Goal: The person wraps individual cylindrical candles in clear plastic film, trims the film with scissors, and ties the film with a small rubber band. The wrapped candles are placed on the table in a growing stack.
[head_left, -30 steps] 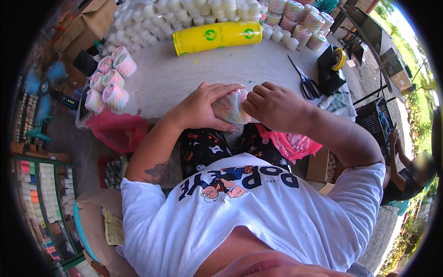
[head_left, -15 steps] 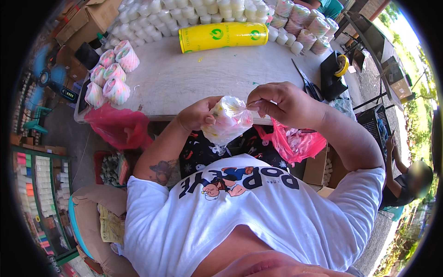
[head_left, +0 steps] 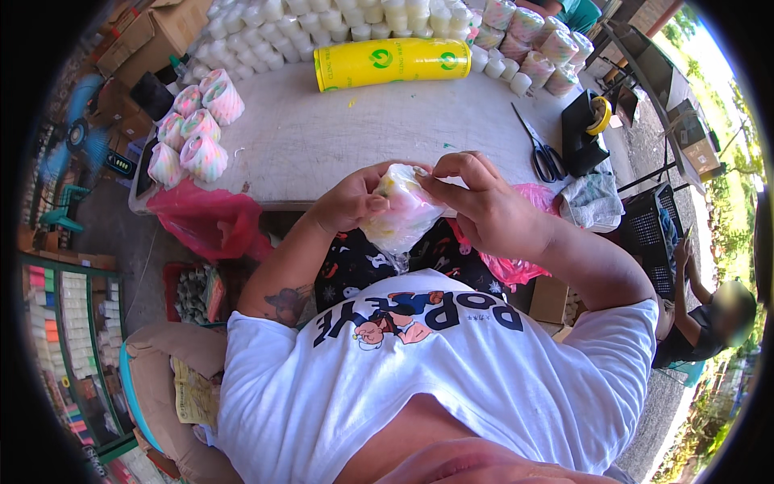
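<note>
Right hand (head_left: 480, 202): thumb and forefinger brought together on the upper right edge of a pastel-streaked bundle in clear plastic film (head_left: 401, 214). Left hand (head_left: 348, 202): clamped on the same bundle, thumb on the near face, remaining fingers partly hidden behind the far side. The bundle lay between the two hands, raised above the wearer's lap at the near table edge, a loose twist of film hanging from its lower end; no lettering could be made out on it. White T-shirt (head_left: 435, 347), worn: dark block lettering across the chest, inverted in this view, with a coloured cartoon figure. Pink plastic bag (head_left: 516, 270): beneath the right forearm. Grey table (head_left: 298, 137): scuffed top, carrying all of the following. Yellow roll (head_left: 395, 64), lying crosswise beyond the hands: green round emblems and green print. Pastel-streaked cylinders (head_left: 205, 157): a cluster at left. Black-handled scissors (head_left: 542, 149): at right, blades pointing away. Black box (head_left: 582, 153): just beside the scissors, with a yellow tape roll (head_left: 599, 115) on it. White cylinders (head_left: 314, 32): stacked rows along the far side. Multicoloured wrapped packs (head_left: 528, 28): stacked at far right.
</note>
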The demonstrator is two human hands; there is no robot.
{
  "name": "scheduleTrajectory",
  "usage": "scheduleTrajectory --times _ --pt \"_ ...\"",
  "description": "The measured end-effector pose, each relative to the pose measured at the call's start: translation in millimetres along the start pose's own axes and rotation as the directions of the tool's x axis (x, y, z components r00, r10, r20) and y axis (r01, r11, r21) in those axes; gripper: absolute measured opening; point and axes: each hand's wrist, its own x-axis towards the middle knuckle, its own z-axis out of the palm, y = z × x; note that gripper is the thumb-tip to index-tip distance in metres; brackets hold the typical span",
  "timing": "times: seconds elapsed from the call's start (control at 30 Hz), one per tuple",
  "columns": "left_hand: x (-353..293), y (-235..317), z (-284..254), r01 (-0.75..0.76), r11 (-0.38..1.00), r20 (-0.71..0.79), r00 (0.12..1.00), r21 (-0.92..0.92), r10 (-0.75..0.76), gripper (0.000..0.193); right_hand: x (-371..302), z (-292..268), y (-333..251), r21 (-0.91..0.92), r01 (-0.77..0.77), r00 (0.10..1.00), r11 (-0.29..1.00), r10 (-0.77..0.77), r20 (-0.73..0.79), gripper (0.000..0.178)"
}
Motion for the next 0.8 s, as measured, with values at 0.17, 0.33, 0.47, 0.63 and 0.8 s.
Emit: scheduleTrajectory --times 0.17,0.33,0.47,0.63,0.8 --pt "2 -11 14 -0.259 0.899 -0.027 0.958 0.353 0.287 0.084 -7 9 7 0.197 -0.174 0.983 0.965 0.18 -0.016 0.046" --pt "9 -25 4 -0.411 0.43 0.161 0.846 0.804 0.508 0.065 -2 1 11 0.377 -0.326 0.934 0.867 0.357 -0.014 0.049" --pt "9 -18 10 -0.388 0.31 0.19 0.836 0.868 0.515 0.058 -5 1 18 0.602 -0.373 0.9 0.706 0.434 0.049 0.055" --pt "12 -19 7 -0.413 0.169 0.254 0.782 0.895 0.569 0.061 -11 0 16 0.741 -0.292 0.873 0.605 0.485 -0.053 0.059" --pt "14 -19 6 -0.429 0.15 0.265 0.758 0.891 0.595 0.061 -23 -4 29 0.098 -0.281 0.92 0.955 0.297 -0.255 0.048"
